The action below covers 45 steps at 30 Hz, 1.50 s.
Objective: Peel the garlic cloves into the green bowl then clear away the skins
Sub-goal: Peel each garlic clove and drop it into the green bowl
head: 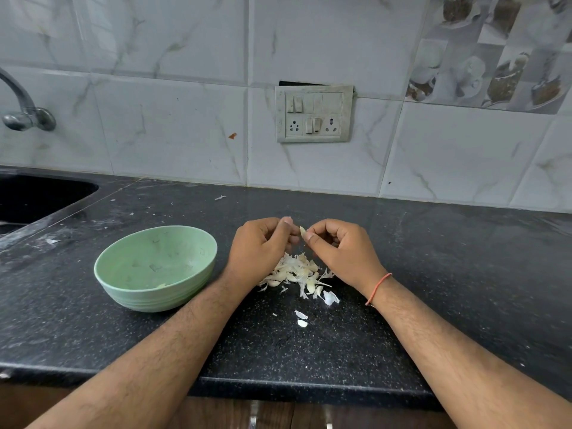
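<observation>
A pale green bowl (pixel 130 283) stands on the black counter, left of my hands; a small pale piece lies at its bottom. My left hand (pixel 260 252) and my right hand (pixel 337 252) are raised together above a pile of garlic cloves and skins (pixel 297 272). Between the fingertips of both hands is one garlic clove (pixel 302 232); the right hand pinches it and the left hand's curled fingers pinch at its side. A few loose skin flakes (pixel 301 318) lie nearer to me on the counter.
A dark sink (pixel 37 196) is set into the counter at the far left, with a metal tap (pixel 28 116) above it. A switch and socket panel (pixel 314 114) sits on the tiled wall. The counter's front edge (pixel 278 388) runs below my forearms.
</observation>
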{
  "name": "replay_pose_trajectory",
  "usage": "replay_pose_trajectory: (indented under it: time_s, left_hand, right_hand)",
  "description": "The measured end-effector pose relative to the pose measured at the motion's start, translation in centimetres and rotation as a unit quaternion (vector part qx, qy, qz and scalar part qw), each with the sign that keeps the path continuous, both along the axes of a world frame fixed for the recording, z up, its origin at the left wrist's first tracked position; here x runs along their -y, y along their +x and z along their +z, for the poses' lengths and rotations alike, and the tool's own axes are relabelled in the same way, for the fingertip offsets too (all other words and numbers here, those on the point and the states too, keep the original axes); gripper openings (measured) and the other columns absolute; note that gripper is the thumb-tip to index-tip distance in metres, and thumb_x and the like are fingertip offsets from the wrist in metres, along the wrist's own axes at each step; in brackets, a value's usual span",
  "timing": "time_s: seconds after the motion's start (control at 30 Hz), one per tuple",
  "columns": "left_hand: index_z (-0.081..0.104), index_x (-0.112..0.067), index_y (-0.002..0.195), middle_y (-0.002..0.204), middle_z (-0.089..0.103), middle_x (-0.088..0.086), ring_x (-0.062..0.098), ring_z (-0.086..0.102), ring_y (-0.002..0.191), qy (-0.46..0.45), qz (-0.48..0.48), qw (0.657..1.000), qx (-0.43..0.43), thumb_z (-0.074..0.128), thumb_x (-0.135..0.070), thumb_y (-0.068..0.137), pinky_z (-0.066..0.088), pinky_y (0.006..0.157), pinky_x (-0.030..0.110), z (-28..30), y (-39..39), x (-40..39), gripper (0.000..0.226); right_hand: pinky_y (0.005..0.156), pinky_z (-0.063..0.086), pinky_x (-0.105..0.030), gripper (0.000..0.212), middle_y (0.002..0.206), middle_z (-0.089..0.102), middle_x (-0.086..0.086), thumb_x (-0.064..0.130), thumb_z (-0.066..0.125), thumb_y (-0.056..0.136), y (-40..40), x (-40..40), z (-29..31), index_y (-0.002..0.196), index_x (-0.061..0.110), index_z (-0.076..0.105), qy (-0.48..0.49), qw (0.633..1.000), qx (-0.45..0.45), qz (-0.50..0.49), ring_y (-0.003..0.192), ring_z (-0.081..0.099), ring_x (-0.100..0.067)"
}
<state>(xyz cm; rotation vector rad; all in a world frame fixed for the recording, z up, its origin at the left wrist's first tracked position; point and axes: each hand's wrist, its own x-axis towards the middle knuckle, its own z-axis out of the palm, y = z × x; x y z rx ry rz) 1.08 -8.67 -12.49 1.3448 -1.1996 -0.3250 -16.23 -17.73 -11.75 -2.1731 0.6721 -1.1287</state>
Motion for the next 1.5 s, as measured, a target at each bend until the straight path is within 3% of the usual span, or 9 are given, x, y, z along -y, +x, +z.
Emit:
replay_pose_trajectory:
  time_s: [0.1,0.27,0.43,0.63,0.77,1.0,1.17,1.3,1.5]
  left_hand:
    - [0.084,-0.029,0.097,0.077,0.079,-0.005,0.014,0.069,0.065,0.003,-0.017,0.999,0.034,0.077,-0.029,0.096,0.059,0.065,0.034,-0.01,-0.04,-0.25,0.007]
    - [0.085,-0.027,0.103,0.08,0.079,-0.01,0.005,0.069,0.069,0.0,-0.018,0.999,0.05,0.083,-0.026,0.093,0.062,0.071,0.035,0.0,0.2,-0.26,0.01]
    - [0.085,-0.028,0.105,0.086,0.08,-0.016,-0.002,0.072,0.078,-0.001,-0.014,0.994,0.11,0.082,-0.024,0.094,0.054,0.072,0.019,-0.22,-0.11,-0.18,0.012]
    - [0.084,-0.035,0.106,0.094,0.077,-0.018,0.0,0.071,0.089,-0.006,0.003,0.962,0.274,0.077,-0.026,0.095,0.056,0.081,0.025,-0.31,-0.03,-0.1,0.015]
    - [0.083,-0.037,0.107,0.094,0.076,-0.019,0.001,0.069,0.089,0.0,0.001,0.955,0.296,0.075,-0.029,0.097,0.057,0.08,0.028,-0.3,0.04,-0.13,0.015]
    - [0.079,-0.028,0.097,0.082,0.076,-0.014,0.002,0.071,0.075,0.032,-0.004,0.991,0.132,0.075,-0.024,0.097,0.057,0.072,0.02,-0.31,-0.49,0.04,0.006]
    - [0.078,-0.022,0.099,0.073,0.069,-0.013,-0.003,0.053,0.055,0.025,-0.012,0.999,0.035,0.073,-0.024,0.1,0.044,0.057,0.013,-0.21,-0.23,0.21,0.006]
    - [0.08,-0.026,0.099,0.084,0.078,0.005,0.01,0.062,0.068,0.013,-0.03,0.999,-0.012,0.074,-0.027,0.099,0.053,0.065,0.032,-0.28,0.0,0.47,0.006]
    - [0.082,-0.023,0.101,0.082,0.079,-0.003,0.003,0.063,0.069,0.009,-0.044,0.999,-0.03,0.076,-0.023,0.098,0.049,0.064,0.024,-0.36,0.08,0.58,0.007]
  right_hand:
    - [0.063,0.05,-0.016,0.009,0.077,0.077,0.009,0.021,0.079,0.095,-0.11,-0.2,0.17,0.088,0.023,0.083,-0.01,1.0,0.01,-0.015,0.065,0.064,-0.002]
    - [0.064,0.051,-0.016,0.007,0.076,0.078,0.014,0.02,0.081,0.093,-0.27,-0.51,0.39,0.088,0.022,0.085,-0.004,1.0,0.007,-0.022,0.067,0.069,-0.003]
    - [0.06,0.048,-0.013,0.009,0.07,0.075,0.016,0.024,0.084,0.087,-0.38,-0.85,0.75,0.079,0.026,0.084,-0.028,0.998,-0.02,-0.045,0.062,0.067,-0.001]
    - [0.061,0.056,-0.024,0.012,0.065,0.072,0.018,0.034,0.083,0.081,-0.45,-0.93,0.84,0.07,0.031,0.08,-0.043,0.992,-0.093,-0.071,0.064,0.069,-0.004]
    - [0.058,0.053,-0.022,0.016,0.063,0.072,0.017,0.03,0.084,0.082,-0.41,-0.85,0.88,0.066,0.03,0.078,-0.034,0.992,-0.093,-0.073,0.06,0.068,-0.004]
    - [0.067,0.059,-0.036,0.02,0.07,0.075,0.01,0.026,0.075,0.088,-0.11,-0.78,0.93,0.069,0.026,0.077,0.02,0.996,-0.063,-0.065,0.065,0.072,-0.015]
    - [0.065,0.054,-0.036,0.031,0.076,0.076,0.0,0.02,0.057,0.097,-0.17,-0.23,1.0,0.069,0.02,0.07,0.082,0.994,-0.038,-0.067,0.066,0.074,-0.022]
    - [0.068,0.059,-0.035,0.013,0.08,0.076,0.005,0.029,0.078,0.094,-0.14,-0.26,0.79,0.081,0.027,0.077,0.04,0.998,-0.017,-0.035,0.07,0.073,-0.019]
    - [0.067,0.061,-0.037,0.012,0.08,0.077,0.005,0.036,0.089,0.085,-0.1,-0.5,0.74,0.087,0.028,0.079,0.027,1.0,0.004,-0.015,0.068,0.072,-0.017]
